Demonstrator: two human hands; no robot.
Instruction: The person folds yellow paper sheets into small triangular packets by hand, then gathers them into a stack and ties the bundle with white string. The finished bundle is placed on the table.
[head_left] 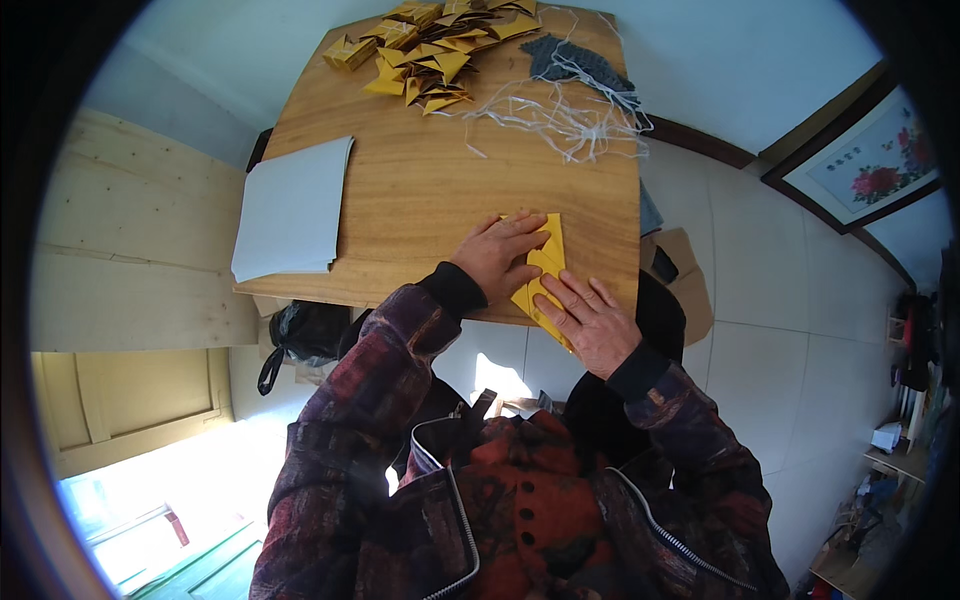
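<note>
A folded strip of yellow paper lies slantwise at the near right edge of the wooden table, and its lower end reaches the edge. Across its upper left part rests my left hand, the fingers stretched out and apart. Lower down, my right hand lies on the paper's right side with its fingers spread flat. Both hands press on the sheet from above; what is beneath the fingers is hidden.
At the far end sits a heap of folded yellow paper pieces. White strings trail beside a grey knitted cloth. A stack of white paper lies on the left. A black bag is below the table's left corner; cardboard is right.
</note>
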